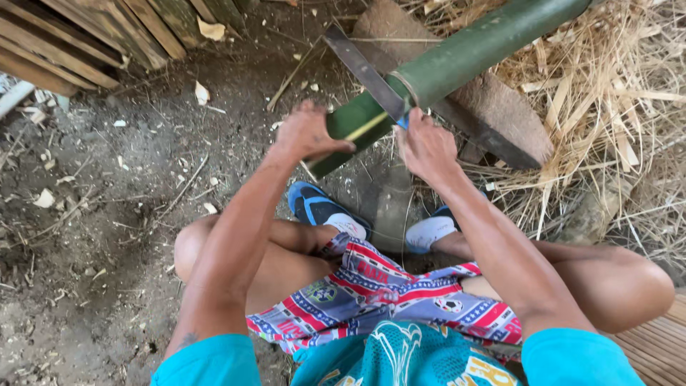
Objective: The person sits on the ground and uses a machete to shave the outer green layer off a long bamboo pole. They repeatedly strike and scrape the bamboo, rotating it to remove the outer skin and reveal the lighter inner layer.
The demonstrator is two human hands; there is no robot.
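Observation:
A thick green bamboo pole [471, 53] slants from the upper right down to the middle, lying across a rough wooden block [500, 114]. My left hand [307, 132] grips the pole's lower end [354, 129]. My right hand [426, 146] holds the handle of a long dark blade [364, 71], whose edge rests on the pole at a node ring. I sit low with bent knees, my feet in blue and white sandals [318, 207] under the pole.
Dry straw and bamboo shavings [607, 107] pile up at the right. Stacked wooden slats [93, 32] lie at the upper left. Bare dirt ground [93, 250] with chips and twigs spreads to the left. A slatted wooden surface [661, 347] shows at the lower right.

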